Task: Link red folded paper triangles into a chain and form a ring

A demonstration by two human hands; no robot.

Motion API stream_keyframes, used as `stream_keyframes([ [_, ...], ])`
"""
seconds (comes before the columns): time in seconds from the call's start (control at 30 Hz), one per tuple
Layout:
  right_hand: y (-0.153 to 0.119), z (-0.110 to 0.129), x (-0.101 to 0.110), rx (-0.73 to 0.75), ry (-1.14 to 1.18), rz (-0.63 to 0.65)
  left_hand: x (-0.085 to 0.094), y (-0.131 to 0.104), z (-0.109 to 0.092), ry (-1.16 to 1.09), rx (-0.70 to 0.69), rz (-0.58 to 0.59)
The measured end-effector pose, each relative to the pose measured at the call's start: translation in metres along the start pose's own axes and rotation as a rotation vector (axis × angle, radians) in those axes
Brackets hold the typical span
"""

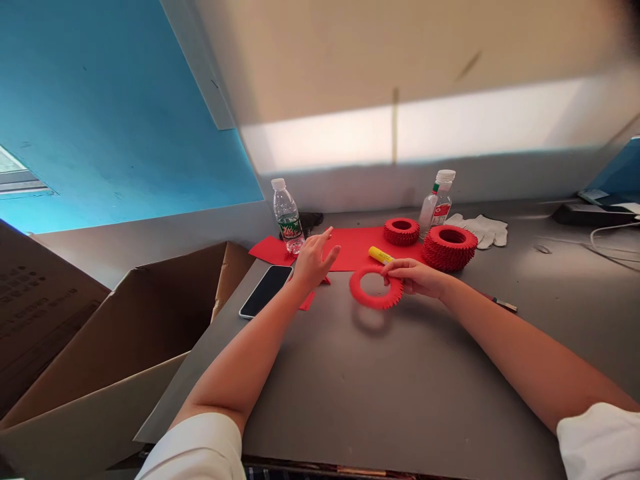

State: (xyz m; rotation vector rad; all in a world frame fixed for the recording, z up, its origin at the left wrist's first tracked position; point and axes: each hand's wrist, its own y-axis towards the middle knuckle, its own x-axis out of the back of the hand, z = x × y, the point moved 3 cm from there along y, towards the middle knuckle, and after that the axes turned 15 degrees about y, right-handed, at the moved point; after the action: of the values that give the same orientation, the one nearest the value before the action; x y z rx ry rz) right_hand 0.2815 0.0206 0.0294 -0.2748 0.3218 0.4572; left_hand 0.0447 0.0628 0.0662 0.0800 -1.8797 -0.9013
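Note:
My right hand (414, 276) pinches the right edge of a red paper ring (357, 292) with a jagged outer rim, held a little above the grey table. My left hand (314, 259) hovers over small folded red paper pieces (307, 302), fingers apart and holding nothing. Behind the hands lies a sheet of red paper (350, 245). A yellow marker-like stick (381, 255) rests on it, partly behind my right hand. Two stacks of similar jagged red rings stand further back, a smaller one (401, 231) and a larger one (450, 250) to its right.
A phone (266, 291) lies left of my left hand, near a clear water bottle (289, 217). Beyond the larger stack are bottles (442, 205) and white gloves (483, 231). A small bladed tool (504, 305) lies by my right forearm. An open cardboard box (165, 300) stands left of the table.

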Motion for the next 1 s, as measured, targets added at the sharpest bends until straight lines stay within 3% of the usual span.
stream_keyframes([
  [0.1, 0.001, 0.000, -0.004, 0.014, 0.014, 0.002, 0.004, 0.003, 0.004, 0.063, 0.007, 0.005],
  [0.23, -0.002, -0.006, -0.009, -0.102, -0.132, 0.026, 0.012, 0.007, 0.010, 0.152, 0.038, 0.100],
  [0.43, 0.003, -0.019, -0.007, -0.089, -0.200, -0.003, 0.031, 0.014, 0.021, 0.267, 0.103, 0.132],
  [0.53, 0.009, -0.018, -0.002, 0.035, -0.456, -0.081, 0.035, 0.015, 0.030, 0.311, 0.124, 0.349],
  [0.67, 0.015, 0.003, 0.007, 0.384, -0.881, -0.412, 0.036, 0.007, 0.046, 0.326, 0.121, 0.724],
  [0.73, 0.022, 0.011, 0.005, 0.465, -0.955, -0.474, 0.036, 0.002, 0.052, 0.339, 0.120, 0.831],
  [0.83, 0.041, 0.010, -0.013, 0.508, -1.081, -0.350, 0.033, -0.003, 0.053, 0.359, 0.113, 0.944],
  [1.0, 0.084, -0.023, -0.067, 0.518, -1.246, -0.073, 0.020, -0.009, 0.050, 0.396, 0.127, 1.052],
])
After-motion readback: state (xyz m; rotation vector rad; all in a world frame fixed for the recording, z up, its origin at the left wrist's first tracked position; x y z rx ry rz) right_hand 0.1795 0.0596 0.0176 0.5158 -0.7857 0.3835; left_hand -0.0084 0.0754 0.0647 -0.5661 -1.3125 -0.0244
